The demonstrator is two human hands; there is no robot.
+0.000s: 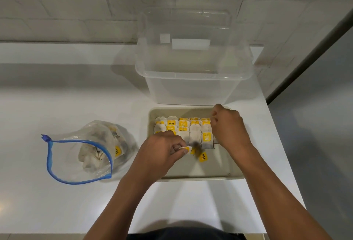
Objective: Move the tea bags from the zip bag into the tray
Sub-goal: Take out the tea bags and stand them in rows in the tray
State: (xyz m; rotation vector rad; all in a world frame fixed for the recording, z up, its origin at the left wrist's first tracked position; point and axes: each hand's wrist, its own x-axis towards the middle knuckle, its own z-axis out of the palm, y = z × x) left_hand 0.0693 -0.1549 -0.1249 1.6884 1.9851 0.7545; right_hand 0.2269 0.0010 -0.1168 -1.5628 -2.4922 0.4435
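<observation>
A beige tray (219,175) lies on the white counter, with several tea bags (183,125) carrying yellow tags lined up in rows at its far half. My left hand (162,154) hovers over the tray's left side and pinches a tea bag (188,149) whose yellow tag (202,157) dangles, blurred. My right hand (229,125) is curled over the tray's far right corner; it seems to pinch a thin string, though this is hard to make out. The clear zip bag (86,154) with a blue seal lies open to the left, holding more tea bags.
A large clear plastic bin (193,79) stands just behind the tray, its lid leaning on the white brick wall. The counter's right edge (277,144) runs close beside the tray, with grey floor beyond it.
</observation>
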